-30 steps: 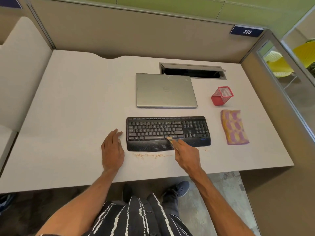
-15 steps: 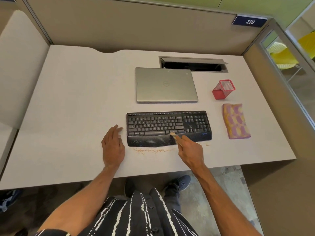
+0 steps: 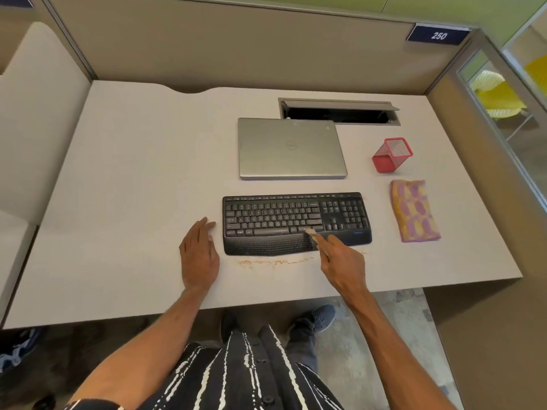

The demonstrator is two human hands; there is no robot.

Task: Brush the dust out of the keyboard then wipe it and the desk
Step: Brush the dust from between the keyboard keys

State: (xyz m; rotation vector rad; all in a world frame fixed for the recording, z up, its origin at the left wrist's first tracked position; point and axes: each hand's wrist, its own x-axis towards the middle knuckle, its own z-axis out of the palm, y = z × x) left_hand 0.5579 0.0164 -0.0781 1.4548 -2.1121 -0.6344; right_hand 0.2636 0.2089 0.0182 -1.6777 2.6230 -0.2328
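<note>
The keyboard (image 3: 275,216) lies near the front of the desk (image 3: 133,202), long axis left to right, palm rest toward the person. The right hand (image 3: 344,263) has its grip pinching a small brush (image 3: 313,236), bristles pointing away onto the bottom key row. The left hand (image 3: 199,255) lies flat just left of the keyboard, grip spread. A line of dust (image 3: 272,263) lies before the keyboard, and a cloth (image 3: 414,210) to its right.

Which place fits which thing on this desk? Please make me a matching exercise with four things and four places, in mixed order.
Things:
1. laptop
2. cloth
3. dust line
4. brush

Places:
A. in the right hand, bristles on the keyboard
B. behind the keyboard, closed
C. on the desk, right of the keyboard
D. on the desk, between the keyboard and the near edge

Pairs: 1-B, 2-C, 3-D, 4-A
</note>
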